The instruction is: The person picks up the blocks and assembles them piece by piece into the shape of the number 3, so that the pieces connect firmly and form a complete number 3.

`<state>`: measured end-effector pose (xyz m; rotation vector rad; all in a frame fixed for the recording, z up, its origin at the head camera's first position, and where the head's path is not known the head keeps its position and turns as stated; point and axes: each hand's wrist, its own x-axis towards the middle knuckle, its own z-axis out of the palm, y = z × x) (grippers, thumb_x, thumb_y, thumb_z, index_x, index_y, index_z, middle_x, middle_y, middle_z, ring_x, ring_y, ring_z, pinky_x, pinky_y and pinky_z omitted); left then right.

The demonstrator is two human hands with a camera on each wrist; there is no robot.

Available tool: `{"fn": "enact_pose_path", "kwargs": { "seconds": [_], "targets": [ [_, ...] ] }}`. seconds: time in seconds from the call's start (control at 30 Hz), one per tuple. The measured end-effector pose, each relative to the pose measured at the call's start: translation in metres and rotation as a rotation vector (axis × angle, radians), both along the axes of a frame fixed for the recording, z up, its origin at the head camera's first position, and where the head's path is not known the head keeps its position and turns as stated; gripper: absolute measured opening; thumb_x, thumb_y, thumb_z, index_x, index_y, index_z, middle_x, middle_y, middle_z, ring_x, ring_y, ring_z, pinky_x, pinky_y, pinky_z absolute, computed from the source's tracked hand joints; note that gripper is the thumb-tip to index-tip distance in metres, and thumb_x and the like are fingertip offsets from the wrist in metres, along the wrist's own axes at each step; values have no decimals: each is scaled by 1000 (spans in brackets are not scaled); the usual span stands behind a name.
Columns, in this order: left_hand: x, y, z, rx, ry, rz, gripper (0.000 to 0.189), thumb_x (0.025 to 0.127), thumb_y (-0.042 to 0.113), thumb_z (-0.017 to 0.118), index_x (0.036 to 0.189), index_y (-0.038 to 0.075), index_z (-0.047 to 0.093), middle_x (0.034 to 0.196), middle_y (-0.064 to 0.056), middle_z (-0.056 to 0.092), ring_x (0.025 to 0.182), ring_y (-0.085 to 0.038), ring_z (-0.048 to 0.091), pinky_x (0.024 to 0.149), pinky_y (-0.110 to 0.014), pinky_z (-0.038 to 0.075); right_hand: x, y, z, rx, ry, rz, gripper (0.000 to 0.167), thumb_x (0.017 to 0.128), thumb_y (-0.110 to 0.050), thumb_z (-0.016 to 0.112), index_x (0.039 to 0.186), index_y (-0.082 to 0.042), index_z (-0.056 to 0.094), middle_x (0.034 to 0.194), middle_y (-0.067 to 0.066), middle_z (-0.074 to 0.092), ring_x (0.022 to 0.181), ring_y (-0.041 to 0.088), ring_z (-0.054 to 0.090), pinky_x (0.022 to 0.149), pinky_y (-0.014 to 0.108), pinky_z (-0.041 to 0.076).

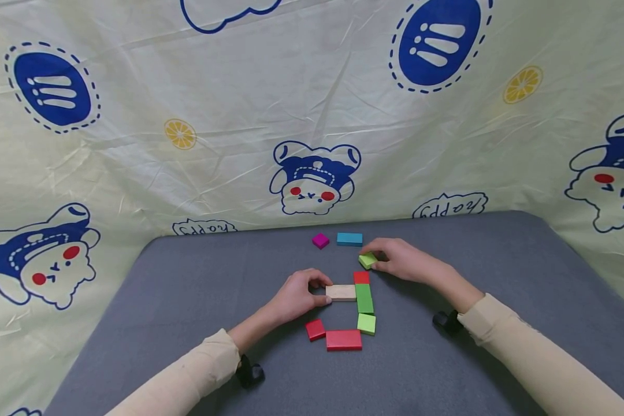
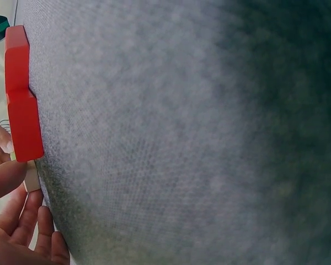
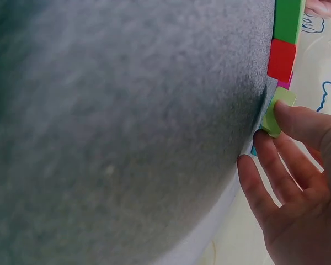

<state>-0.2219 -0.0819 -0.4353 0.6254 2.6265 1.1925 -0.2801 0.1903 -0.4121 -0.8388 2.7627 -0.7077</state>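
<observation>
My left hand [image 1: 299, 294] holds the left end of a plain wooden block [image 1: 341, 293] between thumb and fingers; its right end meets a green block [image 1: 364, 299]. Farther back, my right hand [image 1: 403, 259] pinches a light green block [image 1: 366, 261] just beyond a small red block [image 1: 361, 278]. In the right wrist view, thumb and fingertips grip that light green block [image 3: 269, 121], which looks tilted. A second light green block [image 1: 366, 323] lies at the near end of the green one. Closer still are a long red block [image 1: 344, 340] and a smaller red block [image 1: 315, 330].
At the back of the grey table [image 1: 213, 283] lie a magenta block [image 1: 320, 240], turned cornerwise, and a blue block [image 1: 349, 239]. Behind the table hangs a pale cloth [image 1: 229, 86] printed with cartoon figures.
</observation>
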Motion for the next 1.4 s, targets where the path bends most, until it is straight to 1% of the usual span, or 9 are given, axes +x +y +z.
{"fn": "enact_pose_path", "kwargs": {
  "seconds": [0.13,0.37,0.73,0.9,1.1,1.3,1.4],
  "targets": [
    [0,0,0,-2,1,0,24,86,13,76,109,15,71,101,5,61,95,-15,53,86,-33,44,-2,-5,-1,6,-21,5,35,94,-11,67,128,-10,65,126,8,61,107,25,56,96,49,45],
    [-1,1,0,-4,2,5,23,86,13,76,109,15,71,102,4,61,95,-15,53,86,-33,44,-6,-7,-2,19,-14,41,34,92,-9,68,127,-10,66,127,9,61,115,28,55,100,52,41],
    [0,0,1,3,9,6,23,86,13,76,109,15,72,101,5,61,95,-15,53,86,-33,44,-9,-7,-2,18,-19,52,35,92,-7,68,127,-11,66,128,10,61,115,29,54,100,53,41],
    [0,0,1,6,7,7,23,86,13,76,109,15,71,101,5,61,95,-15,53,86,-33,44,-8,-4,1,-8,-43,27,38,92,-8,67,129,-11,65,129,9,61,114,27,55,99,52,42],
    [1,0,2,5,5,11,23,87,13,75,109,15,71,101,5,61,96,-16,52,86,-34,44,-4,-2,1,-61,-69,-7,34,95,-11,63,129,-9,65,123,8,63,103,24,57,93,49,46],
    [1,0,0,5,7,8,23,87,13,76,110,15,71,101,4,61,96,-15,52,86,-33,44,-3,-5,-1,-60,-32,-10,29,95,-12,64,125,-10,68,124,9,64,110,27,56,97,52,43],
    [1,0,0,2,10,7,23,87,13,76,109,15,71,101,4,61,95,-15,52,85,-33,45,-3,-7,-2,-59,-26,-8,29,95,-11,64,123,-10,69,123,9,65,110,27,57,97,51,43]
  ]
}}
